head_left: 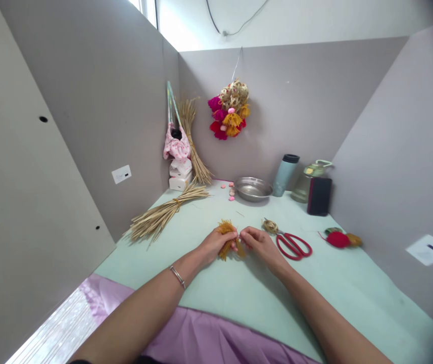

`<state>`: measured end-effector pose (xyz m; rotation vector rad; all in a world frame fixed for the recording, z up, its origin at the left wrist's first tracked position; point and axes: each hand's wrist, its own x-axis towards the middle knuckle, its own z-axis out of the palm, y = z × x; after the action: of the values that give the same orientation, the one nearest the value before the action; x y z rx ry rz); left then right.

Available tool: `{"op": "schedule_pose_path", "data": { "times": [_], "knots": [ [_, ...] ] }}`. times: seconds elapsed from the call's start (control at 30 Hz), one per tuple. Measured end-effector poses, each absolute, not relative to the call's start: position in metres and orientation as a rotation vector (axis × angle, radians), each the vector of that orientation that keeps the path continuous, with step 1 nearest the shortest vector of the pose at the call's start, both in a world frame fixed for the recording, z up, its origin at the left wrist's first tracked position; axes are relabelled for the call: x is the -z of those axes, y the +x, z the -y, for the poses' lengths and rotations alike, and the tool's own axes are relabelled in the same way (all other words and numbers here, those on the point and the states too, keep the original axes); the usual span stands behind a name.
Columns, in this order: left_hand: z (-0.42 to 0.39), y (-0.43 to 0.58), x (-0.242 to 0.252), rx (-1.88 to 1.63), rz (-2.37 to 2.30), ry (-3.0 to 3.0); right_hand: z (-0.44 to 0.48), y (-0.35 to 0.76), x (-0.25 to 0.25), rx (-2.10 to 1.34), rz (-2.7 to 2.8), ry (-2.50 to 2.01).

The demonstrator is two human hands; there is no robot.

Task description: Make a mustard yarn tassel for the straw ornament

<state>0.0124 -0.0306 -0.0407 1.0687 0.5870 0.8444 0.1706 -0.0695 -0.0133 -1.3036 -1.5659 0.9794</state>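
My left hand [216,242] is closed around a mustard-yellow yarn tassel [225,226], whose strands stick out above and below the fingers. Close beside it, my right hand [257,239] is pinched at the tassel's right side. What lies between its fingertips is too small to make out. To the right of that hand lie red-handled scissors [294,246], with a small woven straw ball [270,226] at their blade end.
A straw bundle [165,215] lies at left. Behind are a steel bowl [253,189], pink beads [232,198], a tumbler [285,176], a jug [301,189] and a phone [319,196]. Yarn balls [338,239] sit right. A tasselled straw ornament [233,108] hangs on the back panel.
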Motion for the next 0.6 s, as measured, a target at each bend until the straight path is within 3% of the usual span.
{"op": "schedule_pose_path", "data": {
  "times": [0.6],
  "knots": [
    [0.0323,0.0113,0.0365,-0.794,-0.627,1.089,0.0738,0.1653,0.0049,-1.164,1.416,-1.277]
  ]
}}
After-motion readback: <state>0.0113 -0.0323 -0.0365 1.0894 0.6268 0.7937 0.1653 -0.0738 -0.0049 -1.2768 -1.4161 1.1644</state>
